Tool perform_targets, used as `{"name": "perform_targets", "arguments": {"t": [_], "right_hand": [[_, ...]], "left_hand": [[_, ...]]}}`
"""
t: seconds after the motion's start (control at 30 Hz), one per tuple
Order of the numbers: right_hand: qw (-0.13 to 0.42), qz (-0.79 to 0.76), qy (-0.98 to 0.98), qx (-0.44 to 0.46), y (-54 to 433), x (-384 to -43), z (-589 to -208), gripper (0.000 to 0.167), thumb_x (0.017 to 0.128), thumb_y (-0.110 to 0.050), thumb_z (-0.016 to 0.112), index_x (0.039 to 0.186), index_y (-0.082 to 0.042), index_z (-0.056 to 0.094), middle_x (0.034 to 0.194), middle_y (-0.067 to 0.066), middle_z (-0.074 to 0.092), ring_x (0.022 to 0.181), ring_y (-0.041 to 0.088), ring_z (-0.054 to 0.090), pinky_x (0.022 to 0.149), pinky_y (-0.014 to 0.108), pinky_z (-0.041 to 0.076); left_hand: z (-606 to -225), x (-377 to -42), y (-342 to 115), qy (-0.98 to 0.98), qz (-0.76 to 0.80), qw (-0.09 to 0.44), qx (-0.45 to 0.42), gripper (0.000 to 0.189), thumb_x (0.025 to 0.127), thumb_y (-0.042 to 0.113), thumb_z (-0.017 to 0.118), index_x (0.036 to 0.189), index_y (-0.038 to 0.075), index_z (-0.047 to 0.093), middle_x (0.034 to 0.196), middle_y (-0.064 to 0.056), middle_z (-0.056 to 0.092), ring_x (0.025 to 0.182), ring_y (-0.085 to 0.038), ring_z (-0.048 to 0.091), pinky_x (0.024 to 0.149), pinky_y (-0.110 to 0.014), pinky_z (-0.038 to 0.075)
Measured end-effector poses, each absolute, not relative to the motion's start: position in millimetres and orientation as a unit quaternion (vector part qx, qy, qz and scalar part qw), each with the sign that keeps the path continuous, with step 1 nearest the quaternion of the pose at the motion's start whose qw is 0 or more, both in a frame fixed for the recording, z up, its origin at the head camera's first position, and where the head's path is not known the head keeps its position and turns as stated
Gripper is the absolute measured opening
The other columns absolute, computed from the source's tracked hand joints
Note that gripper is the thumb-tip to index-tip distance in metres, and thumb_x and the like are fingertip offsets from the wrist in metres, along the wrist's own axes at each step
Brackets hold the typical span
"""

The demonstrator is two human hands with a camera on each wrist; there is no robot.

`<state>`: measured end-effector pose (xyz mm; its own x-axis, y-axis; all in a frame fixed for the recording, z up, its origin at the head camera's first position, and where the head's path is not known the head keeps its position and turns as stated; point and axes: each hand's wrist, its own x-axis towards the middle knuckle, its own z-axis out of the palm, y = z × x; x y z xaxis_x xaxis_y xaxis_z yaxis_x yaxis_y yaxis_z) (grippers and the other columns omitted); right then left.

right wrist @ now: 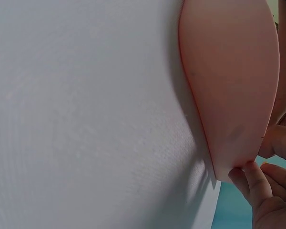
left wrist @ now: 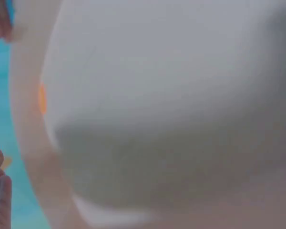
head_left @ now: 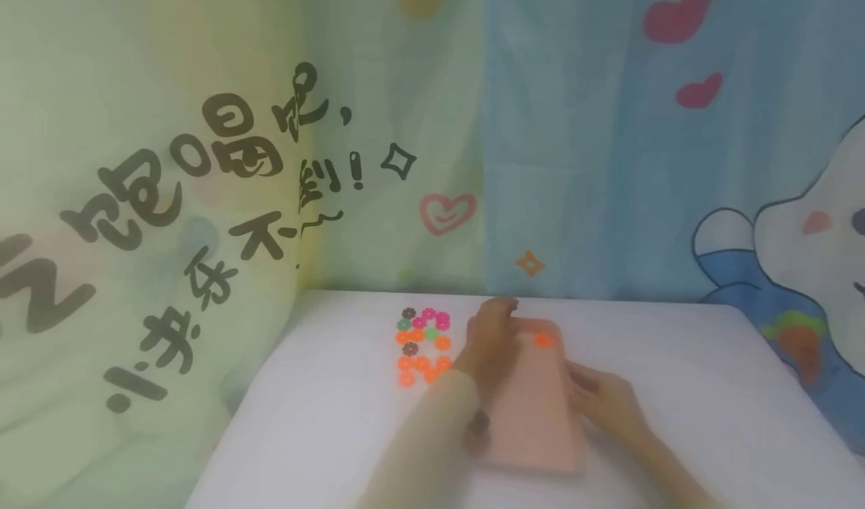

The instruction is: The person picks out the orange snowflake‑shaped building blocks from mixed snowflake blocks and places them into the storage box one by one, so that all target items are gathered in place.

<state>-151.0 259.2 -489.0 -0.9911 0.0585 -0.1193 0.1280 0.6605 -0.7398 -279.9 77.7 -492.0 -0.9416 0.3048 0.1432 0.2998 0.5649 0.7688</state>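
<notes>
A shallow pink box (head_left: pixel 530 434) lies lengthwise in front of the person, with one orange flower-shaped piece (head_left: pixel 544 339) near its far right corner. My left hand (head_left: pixel 492 338) arches over the box's far left part, its fingertips at the far rim; motion blurs it. In the left wrist view the left fingers (left wrist: pixel 1 200) stand outside the pink rim, and nothing shows in them. My right hand (head_left: pixel 608 404) is at the box's right side. The right wrist view shows the right hand (right wrist: pixel 271 191) pinching the wall (right wrist: pixel 229 86), thumb at the rim and fingertips outside.
Left of the box, a loose group of small flower-shaped pieces (head_left: pixel 422 335) in orange, pink, green and brown lies on the white table (head_left: pixel 676 449). A printed curtain (head_left: pixel 561 156) hangs behind the table's far edge and along the left side.
</notes>
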Motion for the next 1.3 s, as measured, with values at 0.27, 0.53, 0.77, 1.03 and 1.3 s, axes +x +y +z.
{"name": "perform_targets", "arguments": {"t": [0.27,0.53,0.77,1.03,1.3], "right_hand": [[0.036,-0.386,0.921,0.039,276.8,-155.3,-502.1,0.072,0.093,-0.059,0.053,0.144,-0.008,0.046,0.142,0.019,0.048,0.130,0.044,0.043,0.099,0.061,0.039],[0.062,-0.400,0.913,0.059,293.0,-167.0,-531.2,0.080,0.085,-0.067,0.058,0.146,-0.017,0.044,0.145,0.015,0.047,0.131,0.042,0.042,0.098,0.060,0.040],[0.077,-0.406,0.909,0.056,294.1,-171.1,-538.2,0.083,0.084,-0.070,0.056,0.148,-0.020,0.041,0.148,0.011,0.044,0.134,0.040,0.039,0.099,0.061,0.038],[0.055,-0.401,0.914,0.034,294.7,-174.4,-544.1,0.075,0.089,-0.063,0.056,0.147,-0.018,0.043,0.146,0.013,0.046,0.133,0.041,0.041,0.099,0.062,0.038],[0.058,-0.406,0.911,0.030,294.8,-181.8,-549.9,0.073,0.089,-0.060,0.058,0.147,-0.018,0.044,0.145,0.011,0.047,0.133,0.040,0.041,0.099,0.061,0.039]], "left_hand": [[-497.6,-318.4,43.6,0.906,0.360,-0.060,0.215,0.035,0.096,0.014,0.062,0.130,0.009,0.056,0.124,-0.005,0.060,0.115,-0.020,0.055,0.099,-0.033,0.045],[-503.2,-307.2,-16.2,0.893,0.414,-0.039,0.172,0.026,0.088,-0.007,0.060,0.114,-0.004,0.061,0.106,-0.016,0.065,0.097,-0.033,0.062,0.087,-0.040,0.052],[-536.4,-317.9,-60.4,0.907,0.401,-0.029,0.128,0.030,0.087,-0.010,0.058,0.117,-0.004,0.060,0.105,-0.014,0.064,0.094,-0.026,0.060,0.078,-0.032,0.054],[-560.5,-328.8,-96.7,0.916,0.383,-0.015,0.116,0.039,0.094,0.010,0.063,0.132,0.004,0.056,0.128,-0.013,0.059,0.116,-0.030,0.057,0.100,-0.042,0.045],[-554.1,-333.2,-116.3,0.929,0.356,0.044,0.094,0.038,0.096,0.015,0.062,0.134,0.012,0.057,0.138,-0.008,0.054,0.132,-0.029,0.044,0.110,-0.047,0.032]]}}
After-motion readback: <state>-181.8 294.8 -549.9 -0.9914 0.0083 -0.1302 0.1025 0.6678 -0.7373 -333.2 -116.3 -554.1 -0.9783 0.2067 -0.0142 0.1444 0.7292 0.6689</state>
